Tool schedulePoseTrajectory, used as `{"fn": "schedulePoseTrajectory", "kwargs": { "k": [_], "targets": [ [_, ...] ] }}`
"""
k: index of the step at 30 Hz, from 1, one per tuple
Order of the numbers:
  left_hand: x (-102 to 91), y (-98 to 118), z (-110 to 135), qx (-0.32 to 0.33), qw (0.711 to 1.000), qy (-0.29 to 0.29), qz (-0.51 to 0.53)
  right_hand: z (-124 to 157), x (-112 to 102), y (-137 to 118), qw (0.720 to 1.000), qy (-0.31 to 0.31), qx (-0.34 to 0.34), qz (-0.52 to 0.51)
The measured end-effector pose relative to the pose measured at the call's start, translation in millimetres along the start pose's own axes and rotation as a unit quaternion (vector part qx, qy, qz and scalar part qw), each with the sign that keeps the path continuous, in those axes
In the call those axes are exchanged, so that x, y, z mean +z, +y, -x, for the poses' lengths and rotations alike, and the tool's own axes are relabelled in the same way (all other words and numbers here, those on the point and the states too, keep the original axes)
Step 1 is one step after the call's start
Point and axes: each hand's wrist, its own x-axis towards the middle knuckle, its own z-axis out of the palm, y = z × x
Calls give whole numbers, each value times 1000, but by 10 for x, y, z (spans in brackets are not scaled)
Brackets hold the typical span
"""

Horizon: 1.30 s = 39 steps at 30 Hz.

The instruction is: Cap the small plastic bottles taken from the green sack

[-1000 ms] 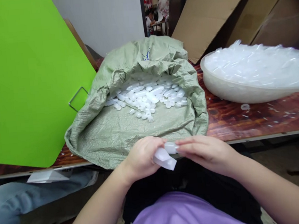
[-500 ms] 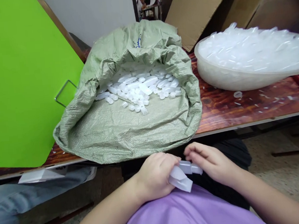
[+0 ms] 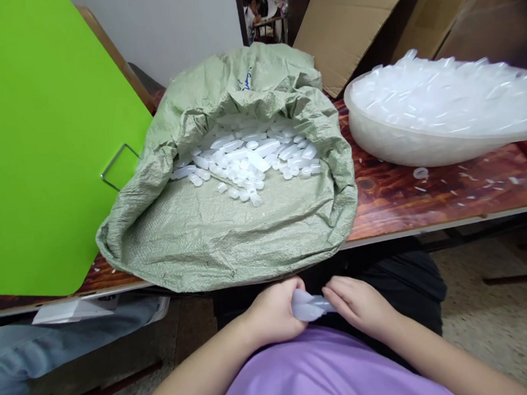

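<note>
My left hand (image 3: 276, 312) is clamped around some whitish plastic pieces (image 3: 306, 310) near my purple shirt (image 3: 325, 376), right hand (image 3: 359, 303) curled onto their other end, forearms (image 3: 205, 371) angled inward, kinda just below the green sack (image 3: 229, 225).

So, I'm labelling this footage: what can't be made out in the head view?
Head view:
Held whitish translucent plastic: partly hidden by left hand and right hand.
Pale green woven sack: deepest contents hidden by its folds.
Blue handwriting: too small to read.
Whitish plastic tub: right end cut off by picture edge.

The red-brown table (image 3: 398, 210) bears a sack (image 3: 229, 231), tub (image 3: 406, 142), scraps (image 3: 513, 180)
</note>
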Motion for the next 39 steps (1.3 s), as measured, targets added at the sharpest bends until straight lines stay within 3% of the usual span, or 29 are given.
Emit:
{"fn": "schedulePoseTrajectory", "kwargs": {
  "k": [3,7,8,9,11,14,18,22,25,28,30,32,33,34,36,38,39],
  "targets": [
    [12,-33,-11,-8,1000,0,-8,-18,78,20,996,-13,73,-48],
    [12,-50,-34,-37,999,-7,15,-38,110,51,992,49,-107,55],
    [16,-48,-34,-37,999,-8,11,-53,123,64,988,51,-125,76],
    [23,-44,-32,-34,999,-7,2,-73,145,77,991,50,-107,68],
    [41,-35,-23,-24,999,5,-22,-119,220,102,999,41,-9,-4],
    [69,-28,-17,-10,998,13,-54,-182,371,132,986,24,121,-114],
    [98,-44,-37,8,991,1,-130,-231,513,139,971,-14,176,-162],
    [116,-68,-77,30,980,-19,-194,-293,498,124,958,-72,198,-194],
    [109,-80,-145,50,972,19,-229,-335,326,115,964,-79,187,-169],
    [96,-95,-245,57,971,65,-221,-287,-33,15,984,-58,166,18],
    [89,-107,-298,48,976,62,-204,-218,-350,-151,981,-118,102,116],
    [80,-105,-317,35,980,42,-191,-202,-677,-368,974,-208,-10,89],
    [70,-95,-309,34,982,35,-184,-243,-829,-468,972,-217,-60,61],
    [56,-77,-290,35,983,33,-176,-326,-968,-545,978,-178,-91,51],
    [10,-21,-221,36,987,21,-155,-614,-1194,-601,985,11,-106,132],
    [-49,49,-127,25,992,-13,-121,-1000,-1345,-523,946,162,-77,269],
    [-79,81,-77,19,994,-33,-100,-1196,-1391,-453,921,192,-59,333]
  ]
}}
